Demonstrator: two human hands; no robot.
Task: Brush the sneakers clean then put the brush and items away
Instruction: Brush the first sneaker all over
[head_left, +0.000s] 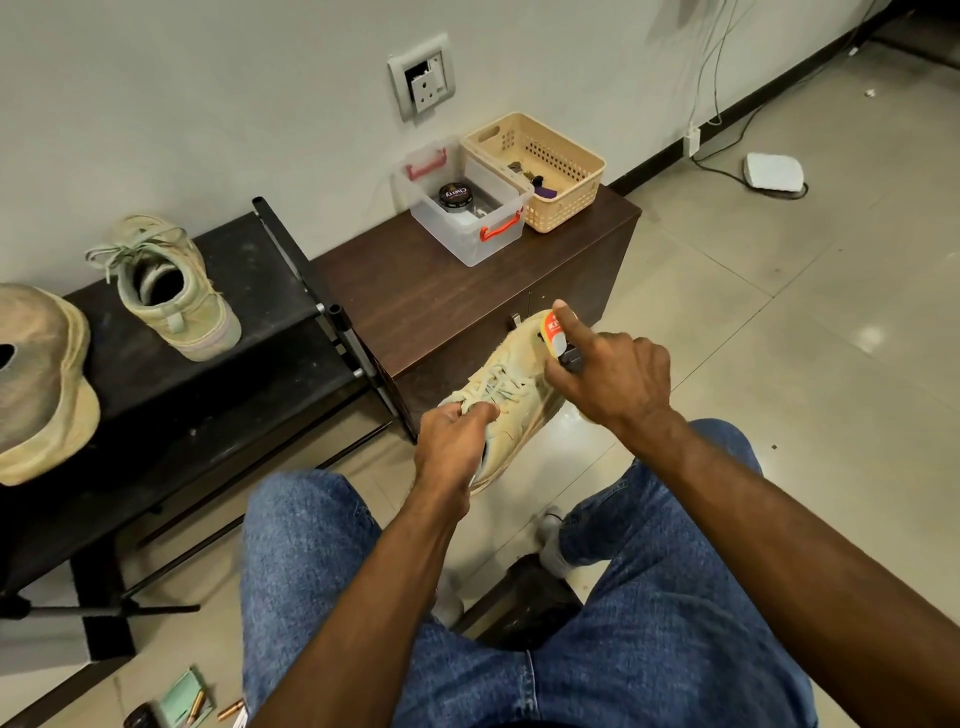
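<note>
Left hand (453, 436) grips the tan sneaker (511, 395) at its laces, fingers curled, holding it above the knees. Right hand (613, 374) pinches a brush (558, 338) against the toe, index finger extended. Second sneaker (171, 291) stands on the black rack (270, 291) beyond.

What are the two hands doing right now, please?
Left hand: closed, gripping the held sneaker at its laces and tongue.
Right hand: closed around the brush, index finger stretched along it, brush on the sneaker's toe end.
</note>
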